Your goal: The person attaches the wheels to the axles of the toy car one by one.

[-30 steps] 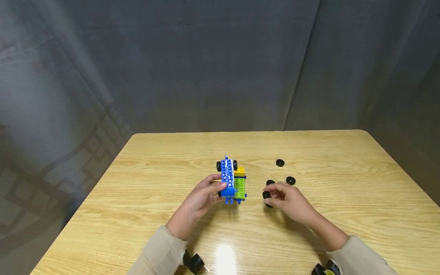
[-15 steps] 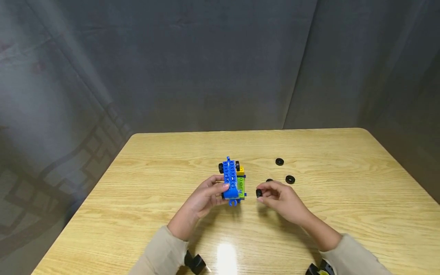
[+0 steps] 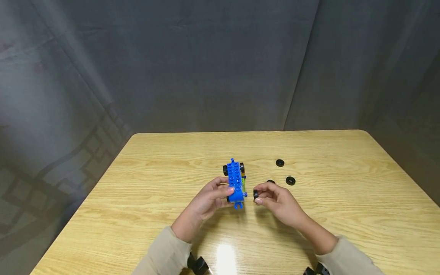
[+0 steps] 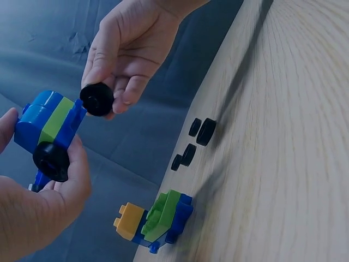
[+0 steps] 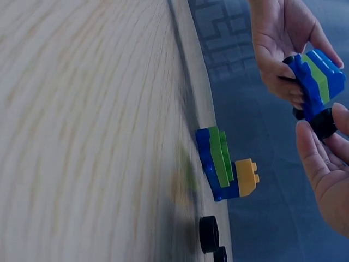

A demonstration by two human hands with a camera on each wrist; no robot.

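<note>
My left hand (image 3: 207,200) grips a toy car of blue building blocks (image 3: 235,177) above the table, thumb on its studded top. A lime green layer runs through the car, and black wheels sit on its axles. In the right wrist view, my right hand (image 3: 283,206) pinches a loose black wheel (image 5: 324,124) between thumb and fingers. The wheel is held close beside the car's end; whether they touch I cannot tell. A second block vehicle (image 4: 163,218), blue, green and yellow, stands on the table, mostly hidden behind the car in the head view.
Several loose black wheels lie right of the hands, among them a far wheel (image 3: 280,163) and a nearer wheel (image 3: 290,180). The wooden table (image 3: 154,168) ends before a grey curtain (image 3: 213,68). Black gear (image 3: 199,264) shows under the left sleeve.
My right hand has lifted the wheel and moved left toward the car. My left hand has shifted the car slightly right, covering more of the second vehicle.
</note>
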